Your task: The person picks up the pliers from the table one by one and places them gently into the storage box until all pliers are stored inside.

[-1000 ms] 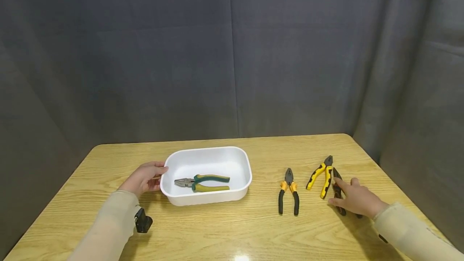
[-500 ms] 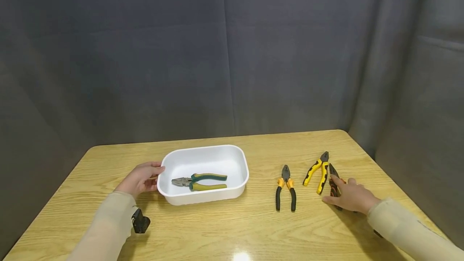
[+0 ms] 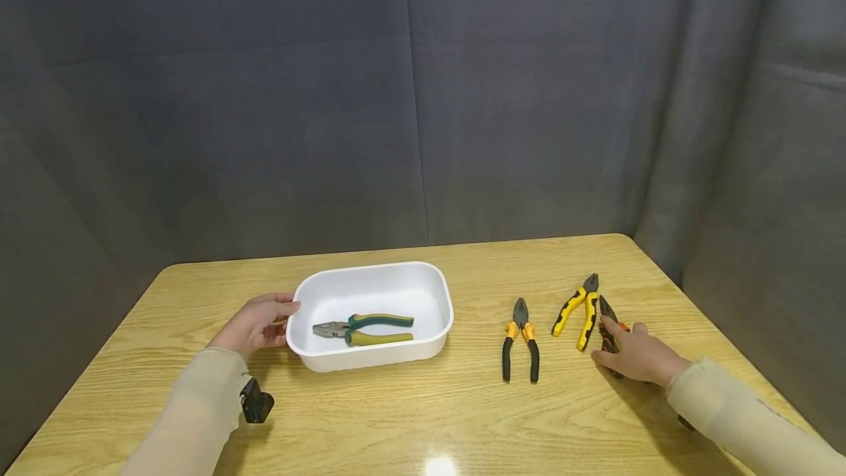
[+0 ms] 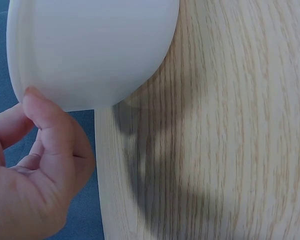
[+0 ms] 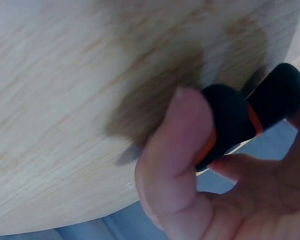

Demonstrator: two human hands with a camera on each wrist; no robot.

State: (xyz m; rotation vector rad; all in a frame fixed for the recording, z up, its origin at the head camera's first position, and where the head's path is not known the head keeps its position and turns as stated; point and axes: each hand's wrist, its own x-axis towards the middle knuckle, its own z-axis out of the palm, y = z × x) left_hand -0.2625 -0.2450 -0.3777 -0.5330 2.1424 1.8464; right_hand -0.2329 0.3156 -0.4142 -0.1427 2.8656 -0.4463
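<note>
right wrist: right hand grips dark pliers by their handles.

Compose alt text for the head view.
A person's right hand grips dark pliers on a table; the left hand holds a white tray containing green-yellow pliers. Orange-black pliers and yellow-black pliers lie between the hands.

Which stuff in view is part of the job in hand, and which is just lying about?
In the job:
white tray, held by the left grip
black-and-red pliers, held by the right grip
green-and-yellow pliers, inside the tray

Lying on the table, unheld (possibly part of it too):
orange-and-black pliers
yellow-and-black pliers
</note>
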